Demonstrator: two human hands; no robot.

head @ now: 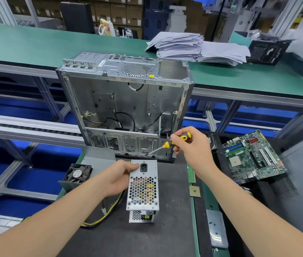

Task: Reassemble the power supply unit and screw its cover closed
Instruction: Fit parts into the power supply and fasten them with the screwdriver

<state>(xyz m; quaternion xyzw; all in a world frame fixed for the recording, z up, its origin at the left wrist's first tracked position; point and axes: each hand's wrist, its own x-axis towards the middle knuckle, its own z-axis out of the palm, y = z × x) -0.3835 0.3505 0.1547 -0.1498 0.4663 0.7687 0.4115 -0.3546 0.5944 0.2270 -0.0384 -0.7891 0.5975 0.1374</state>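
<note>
The power supply unit (142, 190) stands on the dark surface (174, 229) just in front of the open computer case (124, 102), the left hand (117, 178) gripping the unit's side. The right hand (193, 147) pinches a screwdriver (167, 144) before the case's lower edge.

Silver power supply unit (142, 190) upright on black mat, perforated cover facing up
</note>
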